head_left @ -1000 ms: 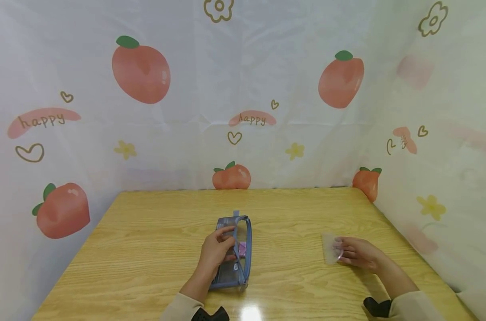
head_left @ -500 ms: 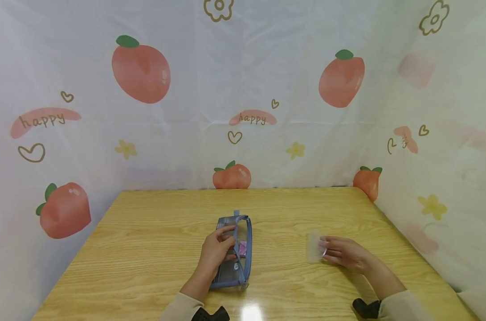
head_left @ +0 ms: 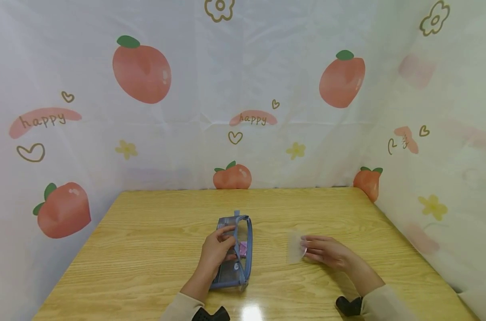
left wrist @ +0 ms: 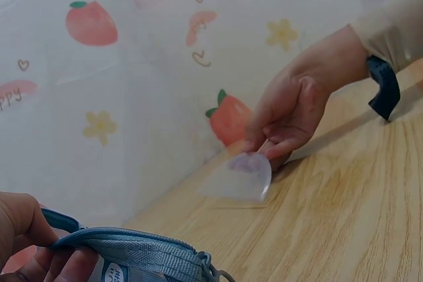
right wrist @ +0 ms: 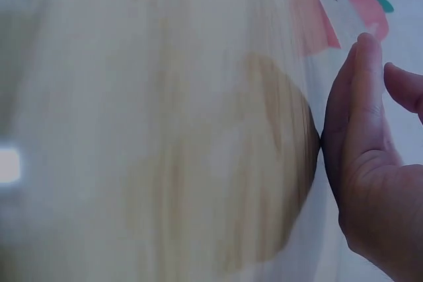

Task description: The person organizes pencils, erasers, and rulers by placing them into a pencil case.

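A blue pencil case [head_left: 228, 273] with see-through sides lies on the table, its zipped mouth parted toward the right. My left hand [head_left: 216, 247] grips its near-left side; in the left wrist view the fingers [left wrist: 26, 219] pinch the zipper edge. Something small and pink [head_left: 243, 248] shows inside the case. To the right, my right hand [head_left: 324, 252] pinches a clear plastic protractor [head_left: 295, 248], straight edge leftward and curved edge at the fingers. In the left wrist view the protractor [left wrist: 241, 179] hangs low over the table. The right wrist view shows that hand's fingers [right wrist: 367, 97] side-on.
The wooden table [head_left: 154, 223] runs back to a white wall cloth [head_left: 178, 147] printed with peaches. Another side of cloth closes off the right. Black wrist straps [head_left: 349, 306] sit at both cuffs, and a bright reflection lies at the front edge.
My right hand has moved left across the table with the protractor, closer to the pencil case. The left hand and the case have stayed in place.
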Action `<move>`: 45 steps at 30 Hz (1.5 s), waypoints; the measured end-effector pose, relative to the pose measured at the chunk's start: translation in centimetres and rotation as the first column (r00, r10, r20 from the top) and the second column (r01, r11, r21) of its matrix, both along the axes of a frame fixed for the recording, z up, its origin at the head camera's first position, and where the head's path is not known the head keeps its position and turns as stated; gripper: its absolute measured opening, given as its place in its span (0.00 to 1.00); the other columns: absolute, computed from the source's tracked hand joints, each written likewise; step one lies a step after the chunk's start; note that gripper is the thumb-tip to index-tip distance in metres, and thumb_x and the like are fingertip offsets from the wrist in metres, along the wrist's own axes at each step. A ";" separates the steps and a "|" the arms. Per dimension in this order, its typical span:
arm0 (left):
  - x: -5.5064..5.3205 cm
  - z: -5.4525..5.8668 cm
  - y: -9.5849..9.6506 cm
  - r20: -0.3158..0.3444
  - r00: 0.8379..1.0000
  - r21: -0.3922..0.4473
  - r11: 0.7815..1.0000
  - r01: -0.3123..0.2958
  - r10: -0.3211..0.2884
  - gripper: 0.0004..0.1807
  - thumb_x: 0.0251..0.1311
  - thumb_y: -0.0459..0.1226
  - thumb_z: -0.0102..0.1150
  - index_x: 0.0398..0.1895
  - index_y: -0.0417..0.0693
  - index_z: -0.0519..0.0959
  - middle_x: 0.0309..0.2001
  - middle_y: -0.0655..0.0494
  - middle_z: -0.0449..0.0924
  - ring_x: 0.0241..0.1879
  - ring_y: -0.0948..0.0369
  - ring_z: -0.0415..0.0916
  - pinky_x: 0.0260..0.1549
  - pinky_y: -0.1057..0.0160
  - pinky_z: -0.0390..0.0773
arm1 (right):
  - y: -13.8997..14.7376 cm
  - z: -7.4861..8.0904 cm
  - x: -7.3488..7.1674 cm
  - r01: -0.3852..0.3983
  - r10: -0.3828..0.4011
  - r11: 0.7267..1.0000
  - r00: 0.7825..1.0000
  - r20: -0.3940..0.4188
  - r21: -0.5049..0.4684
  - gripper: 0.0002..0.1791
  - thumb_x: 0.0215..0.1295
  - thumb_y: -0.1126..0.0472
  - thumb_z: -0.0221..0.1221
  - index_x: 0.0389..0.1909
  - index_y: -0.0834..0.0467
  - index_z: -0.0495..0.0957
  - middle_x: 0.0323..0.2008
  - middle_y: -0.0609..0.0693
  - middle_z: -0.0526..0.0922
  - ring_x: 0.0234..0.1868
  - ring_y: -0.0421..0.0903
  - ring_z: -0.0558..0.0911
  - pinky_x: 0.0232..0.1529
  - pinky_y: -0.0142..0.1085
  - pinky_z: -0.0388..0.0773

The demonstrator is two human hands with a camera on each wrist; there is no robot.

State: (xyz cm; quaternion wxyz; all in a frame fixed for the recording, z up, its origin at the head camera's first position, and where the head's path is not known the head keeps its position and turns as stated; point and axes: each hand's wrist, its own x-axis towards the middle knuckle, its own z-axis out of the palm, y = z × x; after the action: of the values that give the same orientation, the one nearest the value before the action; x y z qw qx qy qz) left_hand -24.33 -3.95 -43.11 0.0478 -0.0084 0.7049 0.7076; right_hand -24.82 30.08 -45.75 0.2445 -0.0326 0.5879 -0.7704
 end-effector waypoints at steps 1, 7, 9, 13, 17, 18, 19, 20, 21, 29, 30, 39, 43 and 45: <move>-0.1 -0.2 0.0 -0.001 1.000 -0.005 1.000 -0.004 0.004 0.24 0.49 0.31 0.53 0.55 0.43 0.73 0.37 0.48 0.73 0.30 0.57 0.73 0.23 0.59 0.81 | -0.3 0.0 -0.1 -0.005 0.005 1.000 1.000 -0.003 0.000 0.23 0.66 0.71 0.43 0.61 0.75 0.55 0.47 0.55 0.76 0.48 0.47 0.76 0.50 0.40 0.73; -0.3 -0.5 0.1 -0.003 1.000 -0.020 1.000 -0.024 0.024 0.24 0.48 0.31 0.53 0.53 0.45 0.74 0.37 0.48 0.73 0.30 0.56 0.73 0.23 0.59 0.81 | -2.5 -0.1 -0.6 -0.029 0.029 1.000 1.000 0.001 0.001 0.24 0.65 0.71 0.44 0.61 0.76 0.54 0.44 0.55 0.76 0.46 0.47 0.76 0.51 0.40 0.73; -0.3 -0.5 0.1 -0.003 1.000 -0.016 1.000 -0.024 0.024 0.23 0.48 0.31 0.53 0.53 0.45 0.74 0.37 0.47 0.73 0.31 0.55 0.74 0.23 0.59 0.81 | -3.3 -0.2 -0.9 -0.035 0.035 0.999 0.999 0.008 -0.001 0.24 0.65 0.72 0.44 0.61 0.76 0.53 0.43 0.55 0.77 0.46 0.47 0.76 0.51 0.40 0.73; -0.2 -0.5 0.1 0.000 1.000 -0.015 1.000 -0.024 0.024 0.23 0.48 0.31 0.53 0.53 0.45 0.74 0.37 0.47 0.72 0.32 0.54 0.74 0.23 0.58 0.81 | -4.6 -0.5 -1.4 -0.037 0.037 0.999 0.999 0.007 0.008 0.24 0.64 0.72 0.45 0.60 0.76 0.55 0.41 0.55 0.78 0.44 0.47 0.77 0.49 0.40 0.74; -0.2 -0.4 0.1 0.001 1.000 -0.020 1.000 -0.022 0.022 0.24 0.48 0.31 0.53 0.53 0.45 0.74 0.37 0.47 0.73 0.33 0.53 0.74 0.23 0.58 0.81 | -6.0 -0.7 -1.8 -0.036 0.036 0.999 0.999 0.002 0.018 0.23 0.63 0.72 0.48 0.58 0.75 0.59 0.40 0.55 0.79 0.43 0.48 0.78 0.48 0.40 0.75; -0.2 -0.4 0.1 -0.001 1.000 -0.019 1.000 -0.018 0.018 0.24 0.49 0.31 0.53 0.54 0.45 0.73 0.38 0.47 0.73 0.33 0.52 0.74 0.23 0.58 0.81 | -6.3 -0.7 -1.8 -0.039 0.039 0.999 0.999 0.001 0.020 0.23 0.62 0.72 0.48 0.58 0.75 0.59 0.40 0.55 0.79 0.43 0.48 0.78 0.48 0.40 0.75; -0.2 -0.3 0.1 -0.003 1.000 -0.018 1.000 -0.015 0.015 0.24 0.49 0.31 0.53 0.54 0.44 0.73 0.38 0.47 0.73 0.33 0.52 0.74 0.23 0.58 0.81 | -6.6 -0.8 -1.9 -0.038 0.038 0.999 0.999 0.005 0.021 0.23 0.62 0.72 0.49 0.57 0.75 0.60 0.40 0.55 0.79 0.43 0.48 0.78 0.48 0.40 0.75; -0.2 -0.3 0.1 -0.007 1.000 -0.016 1.000 -0.010 0.010 0.24 0.49 0.31 0.53 0.54 0.44 0.73 0.38 0.48 0.73 0.33 0.52 0.74 0.23 0.58 0.81 | -6.9 -0.7 -1.9 -0.039 0.039 0.999 0.999 0.005 0.026 0.23 0.62 0.72 0.49 0.57 0.75 0.60 0.40 0.56 0.78 0.43 0.48 0.78 0.48 0.40 0.75; -0.2 -0.3 0.1 -0.007 1.000 -0.013 1.000 -0.007 0.007 0.24 0.49 0.31 0.53 0.54 0.44 0.73 0.37 0.48 0.73 0.33 0.52 0.74 0.23 0.58 0.81 | -7.2 -0.8 -2.0 -0.039 0.039 0.999 0.999 0.007 0.030 0.23 0.62 0.72 0.49 0.57 0.75 0.61 0.40 0.56 0.78 0.43 0.48 0.78 0.48 0.40 0.75; -0.3 -0.3 0.1 -0.016 1.000 -0.014 1.000 -0.007 0.007 0.25 0.48 0.30 0.53 0.54 0.43 0.73 0.36 0.48 0.73 0.31 0.55 0.75 0.23 0.57 0.81 | -9.6 -0.8 -2.3 -0.045 0.045 0.997 0.999 0.001 0.065 0.21 0.61 0.72 0.50 0.55 0.75 0.62 0.40 0.57 0.78 0.43 0.49 0.78 0.49 0.41 0.74; -0.3 -0.3 0.1 -0.016 1.000 -0.013 1.000 -0.008 0.007 0.25 0.48 0.30 0.53 0.54 0.43 0.73 0.36 0.48 0.73 0.32 0.54 0.75 0.23 0.57 0.81 | -9.8 -0.8 -2.3 -0.045 0.045 0.997 0.999 0.002 0.066 0.21 0.61 0.72 0.51 0.55 0.75 0.62 0.40 0.57 0.78 0.43 0.50 0.78 0.49 0.41 0.74; -0.1 -0.1 0.0 -0.010 1.000 0.011 1.000 0.001 -0.001 0.25 0.49 0.30 0.52 0.55 0.43 0.72 0.35 0.49 0.72 0.32 0.53 0.73 0.23 0.57 0.81 | -10.5 -0.5 -2.1 -0.045 0.045 0.996 0.999 0.009 0.079 0.23 0.61 0.72 0.50 0.56 0.75 0.61 0.38 0.57 0.78 0.40 0.48 0.79 0.46 0.39 0.76; -0.2 -0.2 0.0 -0.010 1.000 0.012 1.000 0.001 0.000 0.25 0.48 0.30 0.52 0.54 0.43 0.73 0.35 0.48 0.72 0.32 0.53 0.74 0.24 0.57 0.81 | -10.7 -0.4 -2.0 -0.056 0.056 0.995 0.998 0.002 0.086 0.23 0.61 0.71 0.51 0.56 0.75 0.62 0.36 0.56 0.78 0.39 0.48 0.80 0.46 0.39 0.76; -0.3 -0.2 0.0 -0.009 1.000 0.011 1.000 -0.001 0.001 0.25 0.48 0.30 0.52 0.54 0.43 0.73 0.35 0.48 0.73 0.32 0.53 0.74 0.23 0.58 0.81 | -10.9 -0.4 -2.0 -0.062 0.062 0.994 0.998 -0.004 0.092 0.23 0.60 0.70 0.51 0.55 0.75 0.62 0.36 0.57 0.77 0.39 0.48 0.79 0.46 0.40 0.76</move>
State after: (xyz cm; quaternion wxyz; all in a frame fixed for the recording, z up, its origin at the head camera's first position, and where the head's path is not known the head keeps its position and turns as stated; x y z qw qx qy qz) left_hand -24.64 -3.97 -43.27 0.0445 -0.0053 0.7011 0.7116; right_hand -26.85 19.21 -46.17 0.2674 -0.0423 0.6221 -0.7346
